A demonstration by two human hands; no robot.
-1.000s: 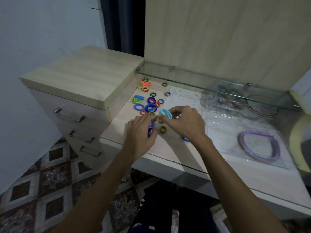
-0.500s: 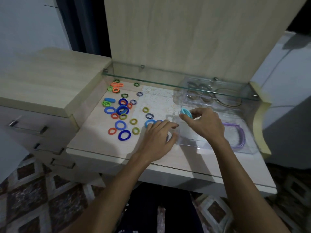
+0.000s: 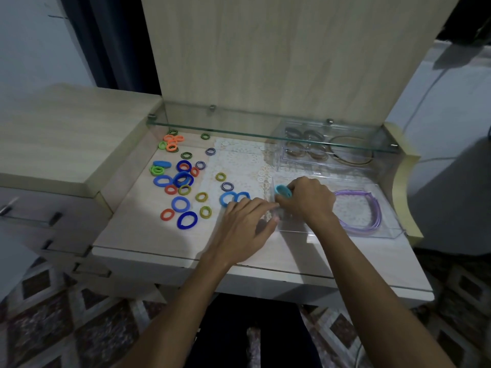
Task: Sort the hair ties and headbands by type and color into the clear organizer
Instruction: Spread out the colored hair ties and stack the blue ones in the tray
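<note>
Centrally, the right hand pinches a light-blue hair tie between curled fingers and thumb, holding it just above the left wall of the clear organizer tray. The tie's long axis runs roughly left-to-right and slightly toward the viewer; the tray's open compartment lies directly beneath and to the right of it, so the deposit appears to call for only a short lowering move. The left hand rests on the desk just beside that same wall, fingers extended and loosely relaxed, fingertips touching or nearly touching the tray's left edge; it holds nothing, and probably steadies the tray. The right hand is the nearer to the compartment. Farther right in the tray lies a purple headband, apart from the hand. Behind the tray, under the glass shelf, stands a second clear organizer with rings and thin bands, their colours indistinct. Leftward on the desk surface the unsorted hair ties remain scattered: blue, orange, green, olive and dark striped, well apart from the right hand and nearer the left.
</note>
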